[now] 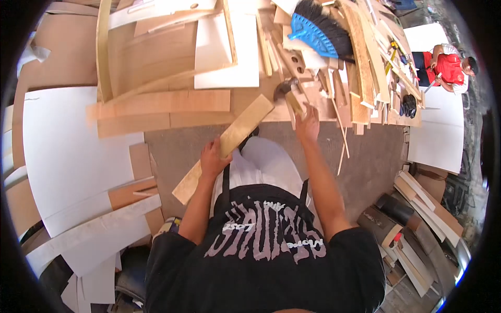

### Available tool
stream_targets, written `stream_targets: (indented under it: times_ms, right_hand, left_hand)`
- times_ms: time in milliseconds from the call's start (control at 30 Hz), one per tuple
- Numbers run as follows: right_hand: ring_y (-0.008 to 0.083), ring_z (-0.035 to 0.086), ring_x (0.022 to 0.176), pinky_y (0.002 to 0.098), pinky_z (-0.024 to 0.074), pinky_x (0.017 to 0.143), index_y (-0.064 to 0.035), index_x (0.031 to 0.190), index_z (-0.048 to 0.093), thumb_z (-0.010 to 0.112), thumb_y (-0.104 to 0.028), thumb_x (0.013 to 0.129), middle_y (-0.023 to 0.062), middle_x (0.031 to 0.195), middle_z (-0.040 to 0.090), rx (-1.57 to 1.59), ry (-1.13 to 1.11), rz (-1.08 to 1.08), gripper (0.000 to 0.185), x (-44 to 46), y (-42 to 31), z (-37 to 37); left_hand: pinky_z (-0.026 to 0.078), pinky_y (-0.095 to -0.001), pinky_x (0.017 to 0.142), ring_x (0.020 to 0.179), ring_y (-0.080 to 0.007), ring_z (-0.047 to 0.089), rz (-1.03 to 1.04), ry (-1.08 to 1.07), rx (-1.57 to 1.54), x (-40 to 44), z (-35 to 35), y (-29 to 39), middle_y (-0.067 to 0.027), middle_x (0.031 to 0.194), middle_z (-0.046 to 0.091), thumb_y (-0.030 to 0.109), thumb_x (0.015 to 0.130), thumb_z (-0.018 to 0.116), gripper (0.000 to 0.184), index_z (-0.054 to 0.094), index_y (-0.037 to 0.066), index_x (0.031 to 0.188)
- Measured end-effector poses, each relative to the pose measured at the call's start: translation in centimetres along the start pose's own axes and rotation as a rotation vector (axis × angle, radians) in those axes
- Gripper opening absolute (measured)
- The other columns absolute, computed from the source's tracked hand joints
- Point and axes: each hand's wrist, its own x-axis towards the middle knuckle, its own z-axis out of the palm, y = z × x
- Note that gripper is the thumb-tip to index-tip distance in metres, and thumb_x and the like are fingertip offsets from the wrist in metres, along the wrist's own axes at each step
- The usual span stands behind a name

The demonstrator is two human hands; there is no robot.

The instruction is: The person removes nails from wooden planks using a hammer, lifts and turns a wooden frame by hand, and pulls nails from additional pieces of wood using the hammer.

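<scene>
The bench spreads out in front of me, its right half heaped with wood strips. Beyond its right end is a person in a red top. A large white panel stands out on my left, over brown boards. On the bench's left half sits a wooden frame, the nearest I have to a container: its sides enclose brown surface and part of a white sheet, which runs out past the frame's right side. Low on my right, a dark cylinder lies near stacked boards; I can't tell what it holds. My left hand is wrapped around the middle of a plank, tilted, its far end up by the bench's front edge. A blue brush with black bristles lies among the scraps. My right hand is closed on the handle of a hammer, its head near the plank's far end.
</scene>
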Motion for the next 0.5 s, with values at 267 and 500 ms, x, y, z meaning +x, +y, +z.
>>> stream_targets:
  times_ms: [267,500]
  right_hand:
    - [0.0417,0.063,0.118,0.0532,0.0525,0.099,-0.0074,0.137,0.056,0.069,-0.029,0.095,0.0212,0.13,0.061,-0.136,-0.311,0.2,0.049,3.3,-0.1,3.2]
    - [0.0442,0.067,0.111,0.054,0.0557,0.092,-0.0018,0.133,0.057,0.064,-0.027,0.099,0.0234,0.124,0.066,-0.104,-0.423,0.237,0.043,2.9,-0.6,1.8]
  left_hand:
    - [0.054,-0.0503,0.09,0.102,-0.0426,0.065,-0.066,-0.031,-0.042,-0.5,0.4,0.4,-0.024,0.113,0.065,0.034,0.07,0.087,0.087,0.054,0.008,0.146]
    - [0.057,-0.0491,0.082,0.093,-0.0422,0.068,-0.129,-0.018,0.113,-1.4,-0.1,2.1,-0.022,0.107,0.068,0.033,0.069,0.089,0.089,0.053,0.013,0.148]
